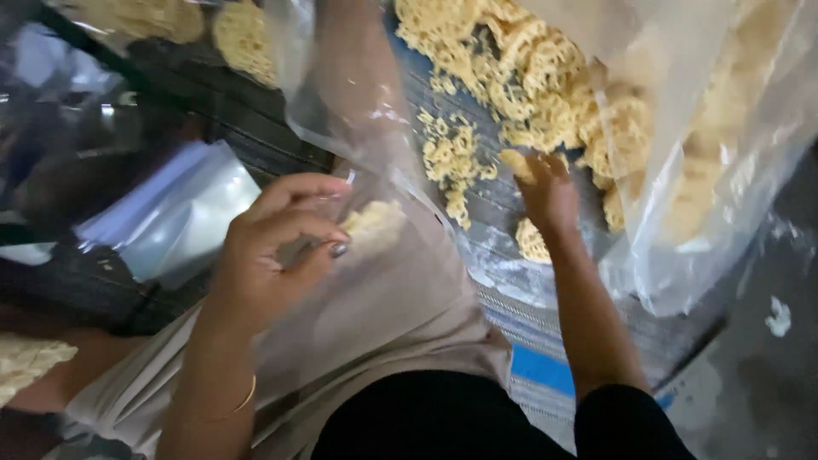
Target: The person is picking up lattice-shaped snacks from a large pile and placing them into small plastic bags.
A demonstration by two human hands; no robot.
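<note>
**Q:** what's closest to the lens there?

**Me:** my left hand (273, 247), fingers pinched on the mouth of a clear plastic bag (400, 281) lying in my lap, one snack piece (372, 223) already inside it.

**Q:** and the other hand?

**Me:** right hand (545, 192) is out at the pile of yellow lacy snacks (528, 77), fingertips closed on one piece (516, 162).
</note>
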